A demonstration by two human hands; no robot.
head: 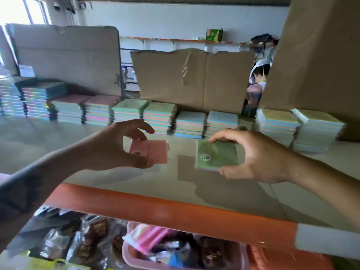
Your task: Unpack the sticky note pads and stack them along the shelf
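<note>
Nearest, at 6 o'clock, the orange shelf edge (171, 209) is crossed by both arms. Above it, a pink pad (153, 152) is pinched by the left hand (116, 147) at 9 o'clock, and a green pad (216, 155) is gripped by the right hand (261, 158) at 3 o'clock; the hands are held apart. Farther off, toward 12 o'clock, stacked pads (159, 117) are lined along the shelf. Each pad is probably best lowered flat, with edges squared to a stack, before being released.
</note>
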